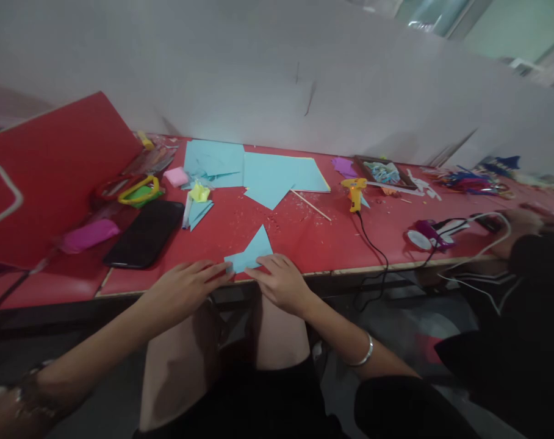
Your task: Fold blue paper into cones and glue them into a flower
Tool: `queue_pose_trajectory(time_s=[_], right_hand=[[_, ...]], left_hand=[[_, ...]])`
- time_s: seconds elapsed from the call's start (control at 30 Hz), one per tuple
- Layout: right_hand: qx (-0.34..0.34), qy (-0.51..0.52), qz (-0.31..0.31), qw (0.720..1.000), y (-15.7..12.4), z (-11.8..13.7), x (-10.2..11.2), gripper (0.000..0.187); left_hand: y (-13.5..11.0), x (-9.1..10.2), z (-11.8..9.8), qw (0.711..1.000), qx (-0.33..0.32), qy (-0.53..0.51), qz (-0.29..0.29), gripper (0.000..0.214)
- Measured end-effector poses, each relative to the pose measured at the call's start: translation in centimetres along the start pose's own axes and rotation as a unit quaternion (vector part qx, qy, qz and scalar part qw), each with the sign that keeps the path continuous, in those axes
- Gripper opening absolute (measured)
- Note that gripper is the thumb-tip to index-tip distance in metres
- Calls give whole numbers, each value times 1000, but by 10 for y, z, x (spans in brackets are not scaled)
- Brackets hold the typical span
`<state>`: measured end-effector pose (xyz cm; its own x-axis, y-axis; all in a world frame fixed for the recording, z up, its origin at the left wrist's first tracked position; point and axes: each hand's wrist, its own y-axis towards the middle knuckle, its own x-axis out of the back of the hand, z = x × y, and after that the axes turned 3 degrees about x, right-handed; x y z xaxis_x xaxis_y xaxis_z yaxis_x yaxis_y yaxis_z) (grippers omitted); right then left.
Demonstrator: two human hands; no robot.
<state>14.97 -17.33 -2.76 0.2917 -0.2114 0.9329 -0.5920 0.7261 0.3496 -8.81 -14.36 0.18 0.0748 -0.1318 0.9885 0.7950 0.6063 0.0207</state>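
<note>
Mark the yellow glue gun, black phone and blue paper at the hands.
Yellow glue gun (355,193): head view, top of handle.
Black phone (146,234): head view, its dark face.
Blue paper (255,247): head view, its middle.

Shows smooth, matt paper in the folded blue piece and the blue sheets beyond it. Looks smooth, faintly shiny on the worktop under that piece, glass-like on the phone left of it, like plastic on the glue gun and bare wood in the stick, both right of it.
</note>
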Motion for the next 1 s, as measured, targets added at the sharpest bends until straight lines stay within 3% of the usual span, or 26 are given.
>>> queue_pose_trajectory(time_s=[0.17,0.4,0.6,0.7,0.8,0.9,1.0], right_hand=[[-87,20,-4,996,-18,-16,12,35],[-141,42,22,989,-34,-35,23,36],[-143,112,12,983,-17,-43,28,27],[-114,135,5,984,2,-38,27,35],[-49,131,73,988,23,-34,26,45],[-62,105,153,981,40,-34,28,54],[-62,142,202,967,49,-38,31,47]], left_hand=[[-2,-6,6,999,0,-40,-1,55],[-6,-9,13,996,16,-83,14,52],[-4,-8,11,996,21,-91,10,50],[-4,-8,11,996,3,-91,10,45],[-5,-8,12,994,-12,-104,-6,44],[-6,-6,14,992,-16,-127,-14,42],[-5,-4,14,989,-4,-148,-21,40]])
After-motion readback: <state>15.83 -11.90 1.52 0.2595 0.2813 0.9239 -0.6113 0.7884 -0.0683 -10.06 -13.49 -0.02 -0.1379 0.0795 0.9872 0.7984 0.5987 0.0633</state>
